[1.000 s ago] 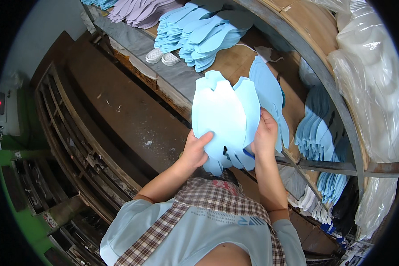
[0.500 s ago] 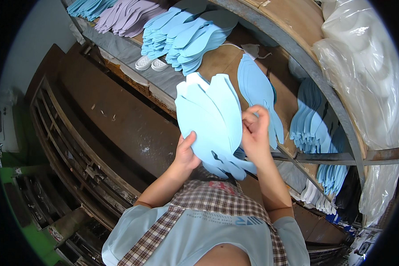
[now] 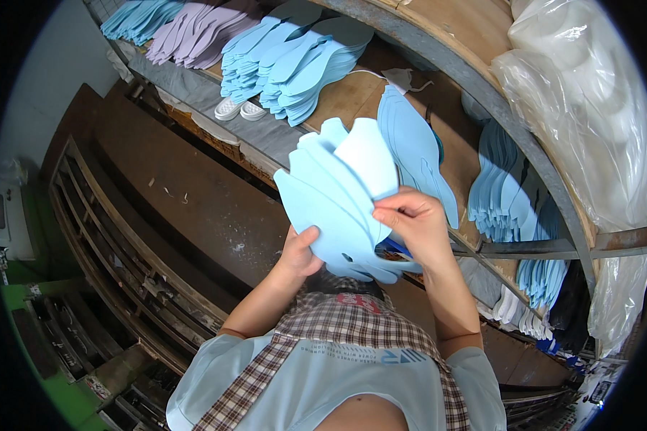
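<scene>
A fanned bundle of light blue foam cut-outs, broad at one end and narrowing to slotted tails, is held in front of my chest. My left hand grips its lower left side, with the thumb on top and the other fingers hidden beneath. On the right edge, my right hand pinches one cut-out between thumb and fingers. The broad end of that piece looks nearly white in the light. Behind my right hand, more blue cut-outs lie fanned on the wooden shelf.
Stacks of blue cut-outs and lilac ones line the shelf. A pair of white slippers sits at its edge. A metal frame bar curves along the right, beside clear plastic bags. A slatted rack stands at left.
My right hand has moved slightly left and now pinches the bundle's right edge. The cut-outs are spread wider, and the bundle has tilted. My left hand keeps its grip.
</scene>
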A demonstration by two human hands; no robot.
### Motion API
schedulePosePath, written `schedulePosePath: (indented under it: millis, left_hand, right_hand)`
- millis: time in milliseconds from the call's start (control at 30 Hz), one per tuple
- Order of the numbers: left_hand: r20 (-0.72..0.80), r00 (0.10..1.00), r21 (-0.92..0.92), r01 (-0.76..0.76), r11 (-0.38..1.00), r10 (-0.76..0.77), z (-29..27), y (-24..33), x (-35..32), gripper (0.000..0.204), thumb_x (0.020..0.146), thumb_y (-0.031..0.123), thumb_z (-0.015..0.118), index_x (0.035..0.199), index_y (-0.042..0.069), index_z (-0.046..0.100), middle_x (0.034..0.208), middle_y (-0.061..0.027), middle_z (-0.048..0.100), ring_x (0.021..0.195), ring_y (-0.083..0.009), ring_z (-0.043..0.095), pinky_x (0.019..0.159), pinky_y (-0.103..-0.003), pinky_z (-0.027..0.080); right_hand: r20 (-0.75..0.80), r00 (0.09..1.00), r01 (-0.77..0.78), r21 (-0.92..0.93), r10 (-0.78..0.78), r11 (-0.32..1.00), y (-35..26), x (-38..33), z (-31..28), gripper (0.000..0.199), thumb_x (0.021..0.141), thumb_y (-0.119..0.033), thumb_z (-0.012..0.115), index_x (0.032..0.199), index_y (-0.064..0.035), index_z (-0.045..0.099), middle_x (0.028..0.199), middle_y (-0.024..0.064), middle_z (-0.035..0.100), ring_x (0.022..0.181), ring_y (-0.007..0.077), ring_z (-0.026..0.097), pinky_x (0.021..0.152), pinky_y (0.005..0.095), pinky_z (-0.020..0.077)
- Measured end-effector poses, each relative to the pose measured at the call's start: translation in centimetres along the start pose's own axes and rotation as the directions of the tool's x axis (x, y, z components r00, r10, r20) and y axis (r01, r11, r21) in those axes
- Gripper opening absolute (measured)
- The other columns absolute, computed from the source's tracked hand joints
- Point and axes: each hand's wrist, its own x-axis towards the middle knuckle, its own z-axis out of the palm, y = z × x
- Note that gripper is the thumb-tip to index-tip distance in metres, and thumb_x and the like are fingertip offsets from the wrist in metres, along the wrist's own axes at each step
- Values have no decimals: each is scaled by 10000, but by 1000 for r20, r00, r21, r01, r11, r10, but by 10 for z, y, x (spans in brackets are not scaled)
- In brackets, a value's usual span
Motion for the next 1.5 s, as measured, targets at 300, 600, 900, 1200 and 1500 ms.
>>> schedulePosePath:
  millis: [300,600,900,1200,1500]
  left_hand:
    - [-96,994,39,-50,998,54,12,-6,0,579,801,202,664,1264,2,379,1199,-124,501,1104,-257,500,932,-405,416]
    - [-152,986,15,-69,997,71,9,-6,2,598,815,225,645,1285,17,339,1216,-134,479,1124,-281,481,938,-436,412]
    - [-246,960,34,-132,991,136,6,20,-3,534,817,160,645,1242,-18,376,1159,-144,507,1065,-237,518,893,-392,448]
    - [-250,958,70,-131,989,144,10,25,-6,503,808,131,658,1214,-19,401,1122,-130,525,1030,-215,531,887,-385,455]
    - [-210,971,98,-99,990,118,21,20,-1,544,776,128,698,1215,-6,406,1134,-121,525,1044,-215,525,890,-380,452]
  right_hand:
    - [-245,905,149,-583,-347,799,4,-14,13,103,792,-49,644,890,-16,651,800,97,580,652,186,556,560,253,440]
    - [-386,644,136,-791,-660,596,28,-10,-15,124,846,-16,556,945,24,619,854,95,547,708,183,524,630,286,442]
    - [-750,641,191,-48,-161,980,34,9,-137,216,898,-176,531,1031,-13,581,899,75,631,705,101,587,549,223,483]
    - [-261,935,-73,-803,-240,591,112,97,-145,330,855,-207,601,1127,-24,569,987,130,589,911,204,557,802,298,442]
    - [127,925,357,-619,-359,700,8,45,-25,243,760,-88,668,992,-21,642,965,77,588,971,206,532,859,308,414]
